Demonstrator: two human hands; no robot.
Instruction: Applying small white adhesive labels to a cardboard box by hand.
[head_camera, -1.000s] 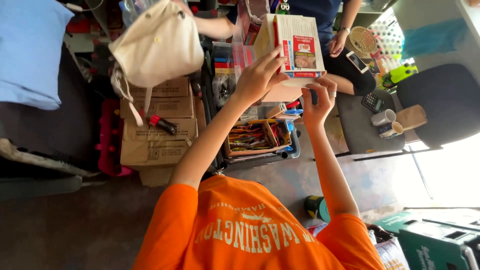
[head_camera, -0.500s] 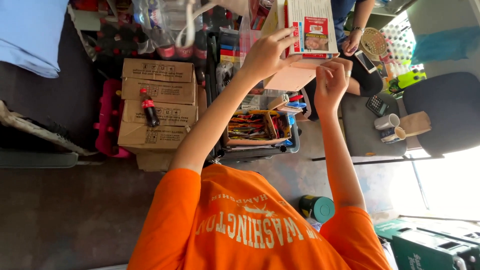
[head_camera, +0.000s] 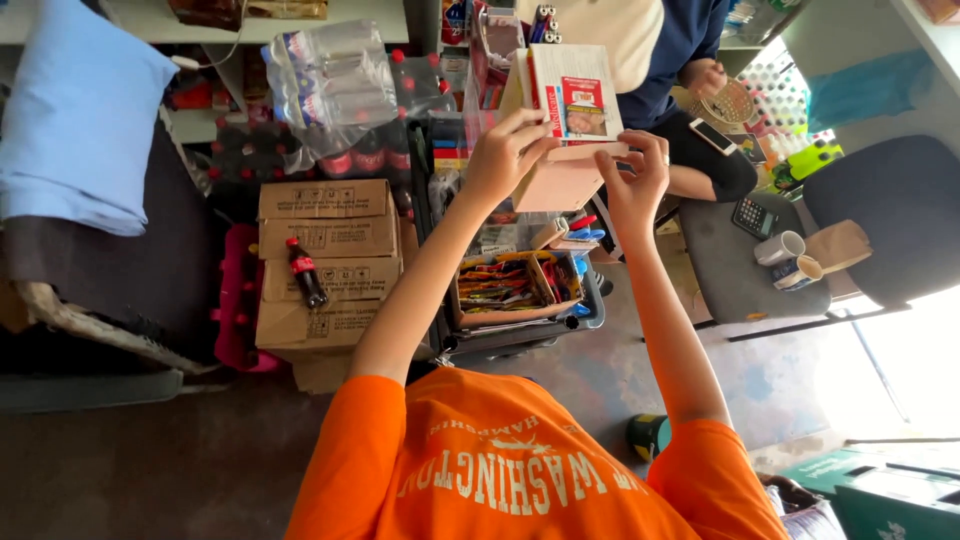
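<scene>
Here, the view looks down over an orange T-shirt (head_camera: 500, 470) at the near edge, with both bare arms raised away from it. Beneath them lies a mottled grey concrete floor (head_camera: 620, 375). On that floor, left of the arms, stand stacked brown cartons (head_camera: 325, 265) with 1 dark soft-drink bottle (head_camera: 305, 272) lying on their top face; a grey crate (head_camera: 520, 300) of colourful packets sits between the arms. To the right is a grey stool top (head_camera: 735, 265) carrying a calculator (head_camera: 752, 214) and 2 mugs (head_camera: 785, 258), beside a dark chair (head_camera: 885, 210). Farther off, shrink-wrapped water bottles (head_camera: 325, 80) rest on dark bottles, and a seated person in a blue top (head_camera: 680, 40) faces the scene.

The left hand (head_camera: 505, 160) is closed around the left edge of a flat pale box (head_camera: 570, 120); the right hand (head_camera: 635, 180) pinches its lower right corner. The box is held above the crate, printed face toward the camera, long axis running near to far.
</scene>
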